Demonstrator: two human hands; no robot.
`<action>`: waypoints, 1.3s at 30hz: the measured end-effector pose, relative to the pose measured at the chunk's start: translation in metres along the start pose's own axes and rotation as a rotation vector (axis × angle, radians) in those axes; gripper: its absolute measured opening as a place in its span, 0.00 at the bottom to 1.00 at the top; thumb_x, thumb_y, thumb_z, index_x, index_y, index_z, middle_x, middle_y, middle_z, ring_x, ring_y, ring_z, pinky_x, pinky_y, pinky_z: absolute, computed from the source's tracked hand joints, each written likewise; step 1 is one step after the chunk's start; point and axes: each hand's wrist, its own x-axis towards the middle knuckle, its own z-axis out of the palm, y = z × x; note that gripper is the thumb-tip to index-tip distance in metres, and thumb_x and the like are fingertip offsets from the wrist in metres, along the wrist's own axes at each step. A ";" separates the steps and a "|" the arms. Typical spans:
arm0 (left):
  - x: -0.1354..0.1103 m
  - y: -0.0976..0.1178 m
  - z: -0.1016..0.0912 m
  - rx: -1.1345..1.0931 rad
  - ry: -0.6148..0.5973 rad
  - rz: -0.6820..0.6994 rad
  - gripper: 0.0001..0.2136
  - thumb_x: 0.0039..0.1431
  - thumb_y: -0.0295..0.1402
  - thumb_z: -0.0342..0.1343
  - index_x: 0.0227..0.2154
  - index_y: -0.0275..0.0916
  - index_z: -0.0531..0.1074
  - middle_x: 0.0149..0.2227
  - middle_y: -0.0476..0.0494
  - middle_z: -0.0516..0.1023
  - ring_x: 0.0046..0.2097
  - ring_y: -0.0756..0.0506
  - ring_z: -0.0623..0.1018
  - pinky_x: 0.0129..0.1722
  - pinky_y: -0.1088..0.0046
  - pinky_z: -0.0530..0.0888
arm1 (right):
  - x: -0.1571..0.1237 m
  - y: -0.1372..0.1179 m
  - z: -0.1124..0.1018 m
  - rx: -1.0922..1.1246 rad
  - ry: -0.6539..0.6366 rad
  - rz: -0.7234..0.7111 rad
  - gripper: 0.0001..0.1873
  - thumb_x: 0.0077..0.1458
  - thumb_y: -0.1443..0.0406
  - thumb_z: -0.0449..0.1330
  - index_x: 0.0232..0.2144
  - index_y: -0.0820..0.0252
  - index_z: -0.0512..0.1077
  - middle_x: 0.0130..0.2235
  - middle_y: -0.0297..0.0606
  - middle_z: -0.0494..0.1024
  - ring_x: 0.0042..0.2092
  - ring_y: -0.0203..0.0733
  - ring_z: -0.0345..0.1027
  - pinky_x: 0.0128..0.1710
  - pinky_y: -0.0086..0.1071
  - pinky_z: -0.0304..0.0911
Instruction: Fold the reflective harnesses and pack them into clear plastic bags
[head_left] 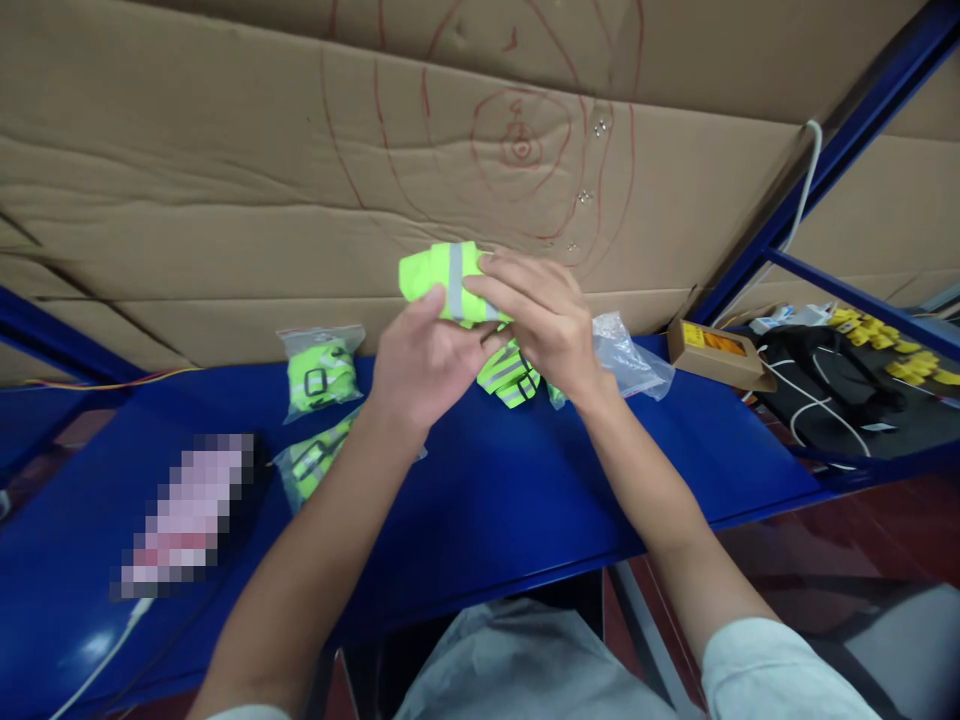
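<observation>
Neon strap bundle [450, 275]: held up over blue table [480, 500]. Was gripped by left hand [427, 365], half curled, thumb along lower side; capped by right hand [546, 310], fingers bent over right end. Probably needed even, light pressure (seemed springy at folds). Had open room nearest front edge [540, 582]; farther, was crowded by second bundle [510, 378] and clear bag [628, 362], then bounded by cardboard wall [262, 250].

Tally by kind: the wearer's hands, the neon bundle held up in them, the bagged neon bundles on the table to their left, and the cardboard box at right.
Hands: 2, left hand and right hand
Held bundle: 1
Bagged bundles: 2
Box: 1
Total: 6
</observation>
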 end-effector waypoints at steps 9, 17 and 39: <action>0.014 -0.015 -0.014 0.128 0.155 0.189 0.23 0.53 0.33 0.70 0.53 0.49 0.76 0.52 0.49 0.82 0.64 0.40 0.73 0.64 0.62 0.72 | 0.004 0.027 -0.019 0.391 0.047 0.165 0.20 0.71 0.54 0.50 0.56 0.53 0.73 0.56 0.39 0.79 0.58 0.42 0.72 0.61 0.42 0.67; -0.037 -0.038 -0.051 0.387 0.254 -0.130 0.27 0.40 0.37 0.78 0.45 0.38 0.80 0.50 0.38 0.83 0.59 0.32 0.77 0.65 0.51 0.70 | -0.133 0.136 -0.095 -0.158 -0.515 0.451 0.21 0.51 0.77 0.56 0.45 0.58 0.78 0.53 0.43 0.81 0.55 0.51 0.75 0.58 0.46 0.68; -0.118 -0.060 -0.007 0.281 -0.003 -0.799 0.22 0.41 0.32 0.76 0.43 0.38 0.81 0.42 0.44 0.84 0.46 0.39 0.82 0.49 0.64 0.76 | -0.100 -0.024 -0.013 0.103 -0.309 0.281 0.08 0.66 0.66 0.59 0.43 0.59 0.78 0.42 0.37 0.83 0.41 0.39 0.78 0.41 0.30 0.68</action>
